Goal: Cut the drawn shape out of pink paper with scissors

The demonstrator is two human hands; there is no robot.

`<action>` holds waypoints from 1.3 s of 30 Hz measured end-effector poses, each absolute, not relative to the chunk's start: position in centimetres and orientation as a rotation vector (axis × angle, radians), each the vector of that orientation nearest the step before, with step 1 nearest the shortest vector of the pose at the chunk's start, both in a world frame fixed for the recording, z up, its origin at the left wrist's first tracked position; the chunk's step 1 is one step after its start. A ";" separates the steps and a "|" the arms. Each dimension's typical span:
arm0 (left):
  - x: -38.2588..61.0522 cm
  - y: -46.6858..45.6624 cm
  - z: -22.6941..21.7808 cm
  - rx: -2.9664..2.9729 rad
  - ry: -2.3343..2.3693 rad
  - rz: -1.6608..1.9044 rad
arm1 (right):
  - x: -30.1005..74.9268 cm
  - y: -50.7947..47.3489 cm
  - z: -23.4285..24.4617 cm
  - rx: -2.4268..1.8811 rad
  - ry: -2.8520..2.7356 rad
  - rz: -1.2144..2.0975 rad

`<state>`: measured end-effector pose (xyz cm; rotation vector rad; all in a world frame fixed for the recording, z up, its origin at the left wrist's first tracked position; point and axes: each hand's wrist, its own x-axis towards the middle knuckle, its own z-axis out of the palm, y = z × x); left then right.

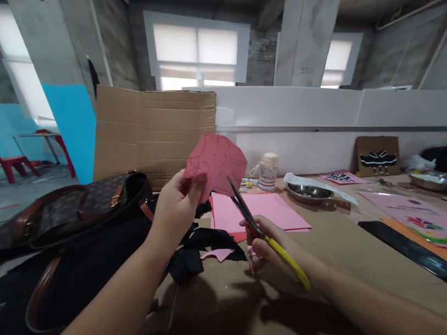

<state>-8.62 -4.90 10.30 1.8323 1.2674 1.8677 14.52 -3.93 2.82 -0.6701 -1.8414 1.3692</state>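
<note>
Pinched between thumb and fingers of my left hand (180, 198) is a piece of pink paper (222, 159) with curved lines drawn on it, raised above the table. My right hand (273, 243) grips a pair of scissors (251, 219) with a yellow handle. Their blades point up toward the paper's lower edge; whether they touch it I cannot tell. A thin pink scrap (250, 258) hangs by my right fingers. Below lie black scraps (211, 241), a pink offcut (218, 255) and pink sheets (267, 211).
A brown handbag (99, 201) and black cloth lie at left, before an upright cardboard sheet (156, 132). Further back stand a bottle (268, 172) and a metal bowl (309, 193). At right are a black strip (414, 251) and a decorated pink sheet (434, 215).
</note>
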 end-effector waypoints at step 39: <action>-8.2 -4.8 10.0 1.848 1.151 1.849 | 14.7 -3.8 3.5 -0.663 -1.962 1.204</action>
